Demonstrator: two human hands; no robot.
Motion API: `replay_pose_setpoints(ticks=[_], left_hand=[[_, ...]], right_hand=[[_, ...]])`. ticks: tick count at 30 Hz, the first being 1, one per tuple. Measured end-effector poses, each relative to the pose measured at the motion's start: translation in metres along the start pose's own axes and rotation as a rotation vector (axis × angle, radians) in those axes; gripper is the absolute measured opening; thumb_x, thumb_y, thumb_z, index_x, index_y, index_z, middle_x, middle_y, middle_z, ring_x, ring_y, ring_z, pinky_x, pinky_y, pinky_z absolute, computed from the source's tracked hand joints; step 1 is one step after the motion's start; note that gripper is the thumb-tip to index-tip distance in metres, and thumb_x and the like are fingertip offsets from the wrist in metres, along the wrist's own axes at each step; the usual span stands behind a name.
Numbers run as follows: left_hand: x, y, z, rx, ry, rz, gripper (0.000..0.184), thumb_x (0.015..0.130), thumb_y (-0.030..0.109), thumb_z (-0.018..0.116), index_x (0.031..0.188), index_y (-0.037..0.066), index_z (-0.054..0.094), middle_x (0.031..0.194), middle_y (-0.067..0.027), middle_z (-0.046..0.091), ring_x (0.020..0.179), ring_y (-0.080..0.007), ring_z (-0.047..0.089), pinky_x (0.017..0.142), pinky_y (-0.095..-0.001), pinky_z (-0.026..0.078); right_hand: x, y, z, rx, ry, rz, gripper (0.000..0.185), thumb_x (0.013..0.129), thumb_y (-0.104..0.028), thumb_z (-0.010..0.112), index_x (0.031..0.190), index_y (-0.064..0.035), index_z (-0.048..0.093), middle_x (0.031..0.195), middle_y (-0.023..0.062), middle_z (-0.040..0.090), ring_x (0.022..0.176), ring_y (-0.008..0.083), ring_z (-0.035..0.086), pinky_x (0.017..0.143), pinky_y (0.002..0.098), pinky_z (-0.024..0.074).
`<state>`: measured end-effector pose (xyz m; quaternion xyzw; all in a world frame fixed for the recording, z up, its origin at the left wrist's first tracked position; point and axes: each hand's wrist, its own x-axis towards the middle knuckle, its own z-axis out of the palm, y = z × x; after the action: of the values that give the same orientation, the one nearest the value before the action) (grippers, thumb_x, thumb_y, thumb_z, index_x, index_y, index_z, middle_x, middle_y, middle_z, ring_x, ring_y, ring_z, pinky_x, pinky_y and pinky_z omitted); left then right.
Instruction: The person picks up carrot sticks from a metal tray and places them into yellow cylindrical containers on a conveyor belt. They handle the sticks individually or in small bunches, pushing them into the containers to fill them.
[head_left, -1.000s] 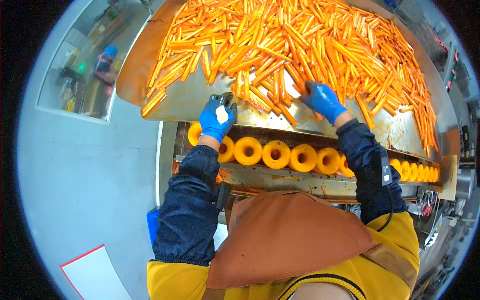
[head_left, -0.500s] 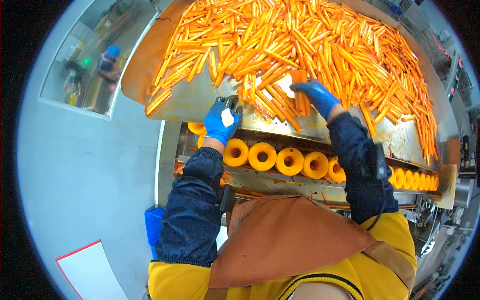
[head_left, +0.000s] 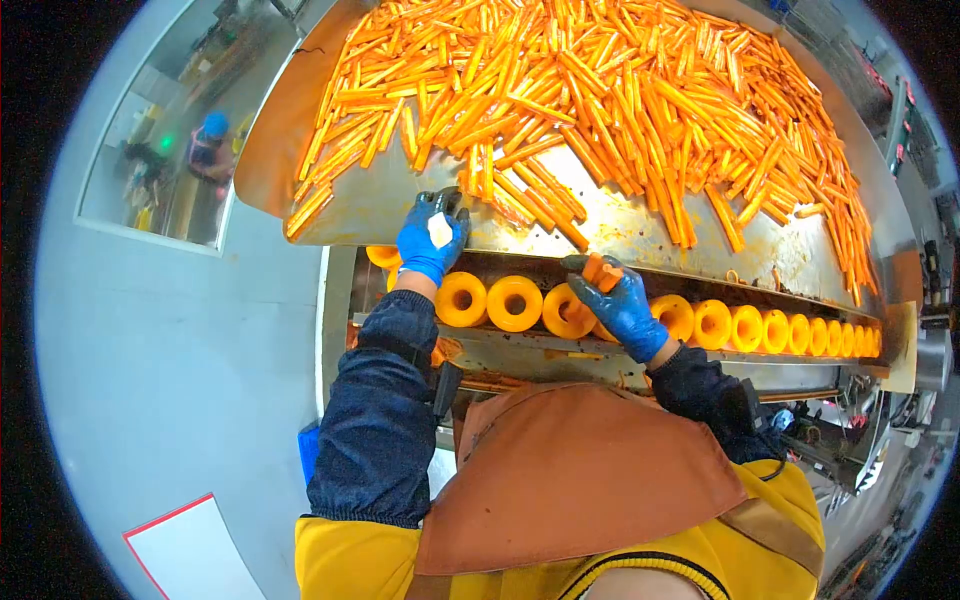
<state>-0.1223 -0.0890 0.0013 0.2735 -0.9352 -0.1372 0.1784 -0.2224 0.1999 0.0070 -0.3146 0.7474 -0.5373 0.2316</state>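
Note:
Many glossy orange sticks (head_left: 640,110) lie heaped on a metal tray (head_left: 375,200). My left hand (head_left: 432,238), in a blue glove with dark fingertips and a white patch on its back, rests at the tray's front edge; its fingers are bent and whether they hold anything is hidden. My right hand (head_left: 618,303), gloved the same way, is closed around a few orange sticks (head_left: 600,272), just above the row of yellow ring-shaped cups (head_left: 515,303) below the tray's front edge.
Behind a window (head_left: 160,150) at the upper left is a person (head_left: 210,150) with a blue head cover. A white board with a red edge (head_left: 190,550) is at the lower left. A blue bin (head_left: 309,452) stands beside my left sleeve. Metal equipment lines the right side.
My right hand has moved from the heap down toward the yellow cups, bringing orange sticks with it. My left hand has stayed near the tray's front edge.

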Motion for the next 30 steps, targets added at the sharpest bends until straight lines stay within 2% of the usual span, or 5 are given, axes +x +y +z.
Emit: replay_pose_setpoints(ticks=[7, 14, 19, 27, 30], left_hand=[[0.002, 0.002, -0.005, 0.012, -0.047, 0.002, 0.036, 0.080, 0.030, 0.062, 0.111, 0.013, 0.063, 0.107, -0.0176, 0.060, 0.097, -0.0359, 0.059, 0.085, -0.0436, 0.049], [-0.001, -0.003, -0.002, 0.025, -0.043, 0.027, 0.042, 0.082, 0.033, 0.060, 0.119, 0.013, 0.059, 0.108, -0.0177, 0.059, 0.100, -0.0360, 0.058, 0.086, -0.0432, 0.048], [0.001, 0.001, -0.011, -0.008, -0.091, -0.023, 0.039, 0.081, 0.032, 0.061, 0.114, 0.012, 0.060, 0.110, -0.0165, 0.060, 0.099, -0.0360, 0.058, 0.086, -0.0434, 0.048], [0.002, -0.001, -0.016, -0.101, -0.060, 0.041, 0.029, 0.085, 0.024, 0.058, 0.110, 0.010, 0.063, 0.104, -0.0149, 0.063, 0.097, -0.0331, 0.060, 0.086, -0.0397, 0.049], [0.003, -0.024, -0.005, -0.582, 0.085, 0.037, 0.024, 0.087, 0.019, 0.058, 0.108, 0.009, 0.066, 0.099, -0.0132, 0.066, 0.093, -0.0270, 0.062, 0.082, -0.0360, 0.049]], right_hand=[[0.009, -0.009, 0.054, -0.179, -0.094, -0.099, 0.013, 0.085, -0.016, 0.069, 0.086, -0.0030, 0.068, 0.086, 0.0192, 0.067, 0.073, 0.0280, 0.064, 0.062, 0.0366, 0.0490], [0.015, -0.035, 0.058, 0.351, -0.095, -0.125, 0.024, 0.088, -0.011, 0.064, 0.111, -0.0050, 0.065, 0.093, 0.0160, 0.068, 0.079, 0.0255, 0.064, 0.074, 0.0338, 0.0509], [0.020, -0.022, 0.075, -0.037, -0.329, -0.055, 0.043, 0.087, -0.024, 0.065, 0.124, -0.0044, 0.057, 0.102, 0.0185, 0.067, 0.093, 0.0299, 0.065, 0.083, 0.0359, 0.0504], [0.042, -0.043, 0.101, 0.240, -0.411, -0.080, 0.038, 0.086, -0.024, 0.066, 0.117, -0.0027, 0.060, 0.107, 0.0206, 0.064, 0.099, 0.0268, 0.064, 0.087, 0.0362, 0.0495], [0.048, -0.032, 0.116, -0.264, -0.412, -0.406, 0.040, 0.084, -0.028, 0.068, 0.114, -0.0028, 0.061, 0.102, 0.0201, 0.064, 0.096, 0.0322, 0.063, 0.087, 0.0390, 0.0492]])
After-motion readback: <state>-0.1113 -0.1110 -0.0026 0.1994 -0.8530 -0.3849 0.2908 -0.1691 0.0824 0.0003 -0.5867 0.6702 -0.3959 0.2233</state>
